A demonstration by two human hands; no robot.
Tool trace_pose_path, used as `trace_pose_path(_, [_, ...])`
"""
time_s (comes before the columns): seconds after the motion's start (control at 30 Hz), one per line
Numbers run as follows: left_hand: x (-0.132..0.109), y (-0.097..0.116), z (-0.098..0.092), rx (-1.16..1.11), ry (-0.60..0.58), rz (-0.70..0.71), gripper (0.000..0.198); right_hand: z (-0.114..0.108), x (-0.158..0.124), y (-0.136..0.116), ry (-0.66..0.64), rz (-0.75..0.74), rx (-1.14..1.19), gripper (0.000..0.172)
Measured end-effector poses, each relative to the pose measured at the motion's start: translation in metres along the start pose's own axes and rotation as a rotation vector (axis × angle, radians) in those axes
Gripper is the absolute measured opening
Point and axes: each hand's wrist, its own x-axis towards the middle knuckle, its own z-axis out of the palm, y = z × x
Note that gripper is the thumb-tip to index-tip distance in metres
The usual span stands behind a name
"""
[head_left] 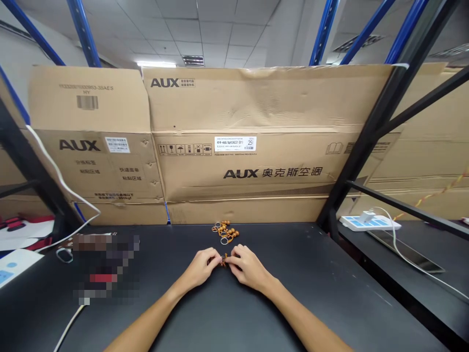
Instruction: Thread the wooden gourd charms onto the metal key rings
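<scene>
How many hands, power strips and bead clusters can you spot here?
Hands: 2 (left hand, right hand)
Power strips: 1 (power strip)
Bead clusters: 2 (bead bunch between the hands, bead pile beyond them)
Total: 5

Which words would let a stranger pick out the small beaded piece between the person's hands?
On the black table, below the AUX cartons, lies a small heap of orange beaded rings. Nearer the person, a separate beaded piece sits between the left hand and right hand, the only one being held, its beads mostly hidden.
</scene>
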Motion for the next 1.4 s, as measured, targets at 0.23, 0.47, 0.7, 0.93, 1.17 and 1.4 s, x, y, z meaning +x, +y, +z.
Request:
trace_pose_path(0.23, [-0.002,-0.005,0.005,0.09,0.017,0.016,0.034,0.003,0.0,-0.001,0.019,0.082,0.075,0.013])
trace_pose_path(0.47, [-0.003,-0.003,0.004,0.062,-0.026,0.101,0.021,0.002,0.0,0.002,0.05,0.106,0.102,0.013])
trace_pose_path(0.7, [-0.002,-0.007,0.006,0.076,0.006,0.038,0.037,0.003,0.0,-0.002,0.06,0.057,0.161,0.012])
trace_pose_path(0.93, [-0.003,-0.004,0.005,0.081,-0.016,0.094,0.028,0.002,0.001,0.001,0.087,0.126,0.131,0.011])
trace_pose_path(1.17, [-0.002,-0.011,0.007,0.081,0.01,0.06,0.033,0.004,0.001,-0.002,0.052,0.103,0.169,0.011])
trace_pose_path(1.4, [-0.003,-0.008,0.007,0.111,0.017,0.092,0.028,0.003,0.0,0.002,0.053,0.134,0.165,0.01])
